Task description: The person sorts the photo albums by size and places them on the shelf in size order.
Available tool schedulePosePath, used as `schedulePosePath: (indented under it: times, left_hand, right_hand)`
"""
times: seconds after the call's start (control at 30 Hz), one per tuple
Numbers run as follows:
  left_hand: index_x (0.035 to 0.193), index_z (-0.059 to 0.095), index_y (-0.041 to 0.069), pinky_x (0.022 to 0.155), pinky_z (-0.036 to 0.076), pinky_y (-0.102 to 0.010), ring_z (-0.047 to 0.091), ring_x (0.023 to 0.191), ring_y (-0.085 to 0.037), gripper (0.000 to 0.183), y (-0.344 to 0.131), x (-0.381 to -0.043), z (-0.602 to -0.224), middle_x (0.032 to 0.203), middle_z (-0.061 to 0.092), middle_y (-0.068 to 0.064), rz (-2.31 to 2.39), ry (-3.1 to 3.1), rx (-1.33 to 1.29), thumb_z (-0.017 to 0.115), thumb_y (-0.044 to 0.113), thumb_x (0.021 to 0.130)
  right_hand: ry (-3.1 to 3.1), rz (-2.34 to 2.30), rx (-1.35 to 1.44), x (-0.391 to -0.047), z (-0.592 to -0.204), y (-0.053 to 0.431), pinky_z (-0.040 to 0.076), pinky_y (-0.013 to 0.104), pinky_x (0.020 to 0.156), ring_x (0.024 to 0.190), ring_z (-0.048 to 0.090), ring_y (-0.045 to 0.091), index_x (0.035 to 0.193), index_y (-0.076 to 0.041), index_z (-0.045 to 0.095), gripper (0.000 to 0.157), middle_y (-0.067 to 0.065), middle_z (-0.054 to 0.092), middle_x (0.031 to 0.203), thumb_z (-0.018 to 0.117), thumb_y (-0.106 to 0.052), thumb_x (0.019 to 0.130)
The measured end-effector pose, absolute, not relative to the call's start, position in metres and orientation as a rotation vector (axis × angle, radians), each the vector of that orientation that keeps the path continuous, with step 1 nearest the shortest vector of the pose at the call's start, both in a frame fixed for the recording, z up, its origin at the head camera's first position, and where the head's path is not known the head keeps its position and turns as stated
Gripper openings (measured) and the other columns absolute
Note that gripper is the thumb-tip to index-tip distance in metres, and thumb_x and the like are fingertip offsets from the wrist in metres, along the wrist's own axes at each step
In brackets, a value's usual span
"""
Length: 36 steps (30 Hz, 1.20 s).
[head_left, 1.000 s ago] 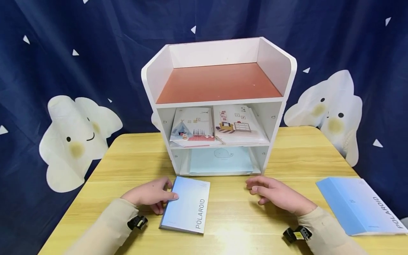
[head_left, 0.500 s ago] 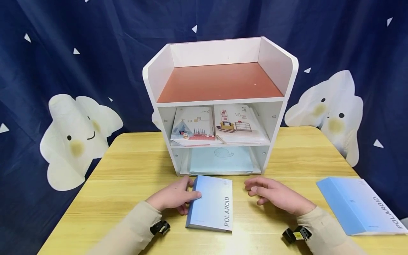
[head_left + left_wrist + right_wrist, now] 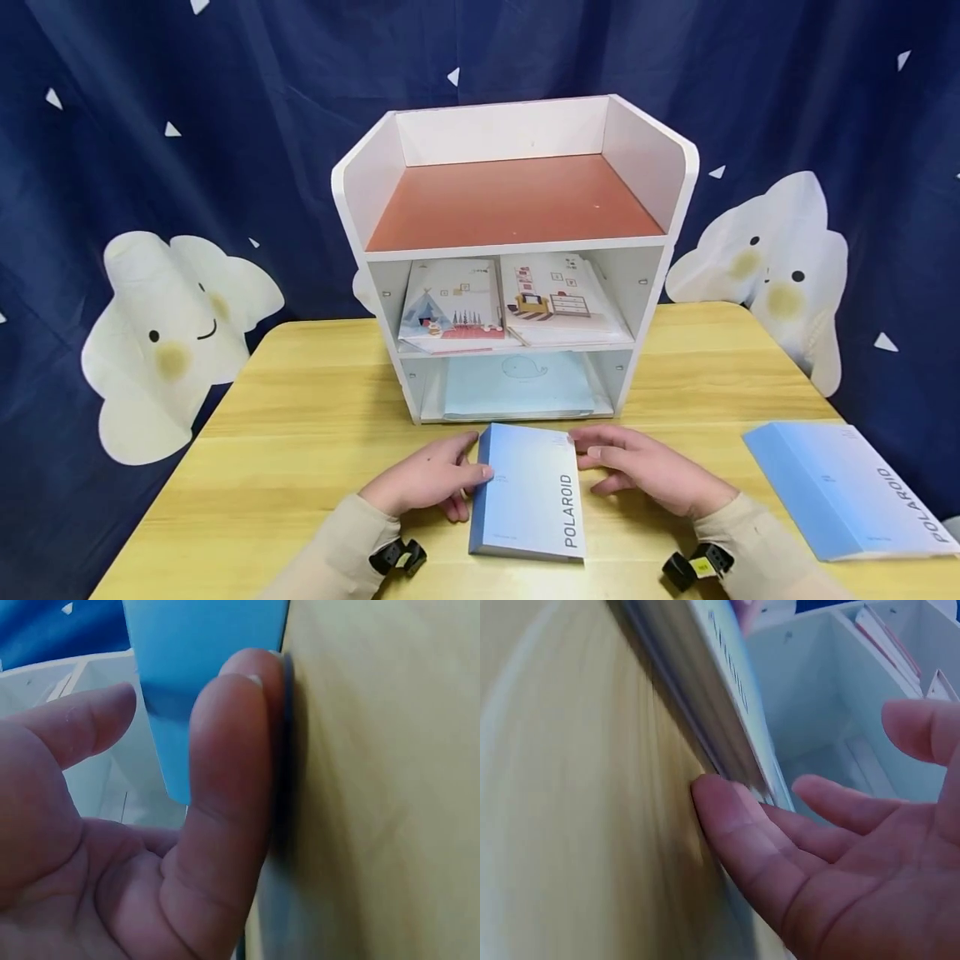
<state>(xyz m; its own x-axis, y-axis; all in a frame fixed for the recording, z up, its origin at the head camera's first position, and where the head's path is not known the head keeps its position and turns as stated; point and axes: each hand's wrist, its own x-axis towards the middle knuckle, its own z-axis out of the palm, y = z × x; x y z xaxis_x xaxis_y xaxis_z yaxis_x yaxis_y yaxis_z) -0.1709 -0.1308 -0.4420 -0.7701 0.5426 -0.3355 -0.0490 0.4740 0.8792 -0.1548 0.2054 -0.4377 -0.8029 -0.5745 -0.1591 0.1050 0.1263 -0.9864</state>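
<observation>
A thick blue-and-white book [image 3: 528, 492] marked POLAROID lies flat on the table before the shelf. My left hand [image 3: 431, 479] is at its blue spine [image 3: 199, 645], the thumb over the top edge and the fingers low against the spine. The fingers are extended rather than wrapped round the book. My right hand [image 3: 641, 467] lies at the opposite side with loosely bent fingers. In the right wrist view its fingertips [image 3: 720, 799] are by the page edges [image 3: 712, 697]; whether they press on them I cannot tell.
A white shelf unit [image 3: 517, 247] with a red-brown top board stands behind the book. Illustrated books [image 3: 453, 304] fill its middle level, and a light blue folder-like item [image 3: 517, 387] lies below. Another POLAROID book [image 3: 847, 492] lies on the table [image 3: 315, 400] at the right.
The book has slid right along the table with my left hand, towards my right hand. The right hand has stayed nearly in place and is now beside the book. The camera view has shifted slightly.
</observation>
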Motion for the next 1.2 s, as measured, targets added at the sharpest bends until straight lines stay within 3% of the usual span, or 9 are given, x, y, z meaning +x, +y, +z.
schedulePosePath:
  times: [0.23,0.43,0.6,0.93,1.2]
  left_hand:
    - [0.161,0.013,0.000,0.055,0.060,-0.042,0.070,0.061,-0.030,0.091,-0.134,-0.171,-0.446,0.080,0.068,-0.017,1.349,2.061,0.421,0.069,0.034,0.097]
    - [0.162,0.010,0.002,0.057,0.061,-0.042,0.070,0.062,-0.030,0.096,-0.137,-0.171,-0.450,0.081,0.068,-0.019,1.392,2.004,0.389,0.072,0.033,0.096]
    - [0.162,0.009,0.003,0.058,0.061,-0.043,0.070,0.063,-0.030,0.097,-0.139,-0.173,-0.452,0.083,0.067,-0.020,1.418,1.981,0.370,0.073,0.034,0.095]
    - [0.161,0.012,0.003,0.060,0.061,-0.043,0.070,0.065,-0.030,0.094,-0.140,-0.174,-0.454,0.085,0.067,-0.018,1.425,1.964,0.398,0.072,0.034,0.096]
    - [0.161,0.019,0.003,0.058,0.061,-0.042,0.069,0.064,-0.027,0.087,-0.141,-0.174,-0.453,0.089,0.065,-0.018,1.473,1.958,0.382,0.068,0.038,0.098]
  right_hand:
    - [1.491,-1.914,-0.415,-0.155,-0.443,0.196,0.046,0.052,0.105,0.136,0.047,0.036,0.156,0.011,0.009,0.060,0.030,0.038,0.153,0.037,-0.015,0.109]
    - [1.383,-2.036,-0.295,-0.154,-0.449,0.192,0.045,0.051,0.106,0.134,0.049,0.035,0.156,0.010,0.000,0.063,0.033,0.038,0.151,0.033,-0.016,0.109]
    - [1.391,-2.066,-0.269,-0.153,-0.451,0.188,0.047,0.049,0.105,0.132,0.051,0.033,0.156,0.012,0.006,0.061,0.032,0.043,0.148,0.034,-0.013,0.108]
    - [1.347,-1.907,-0.447,-0.140,-0.461,0.172,0.054,0.048,0.094,0.113,0.065,0.033,0.145,0.009,0.039,0.042,0.023,0.064,0.127,0.038,-0.012,0.109]
    - [1.295,-1.942,-0.440,-0.136,-0.468,0.169,0.055,0.048,0.093,0.114,0.065,0.031,0.149,0.006,0.036,0.044,0.020,0.064,0.129,0.040,-0.013,0.109]
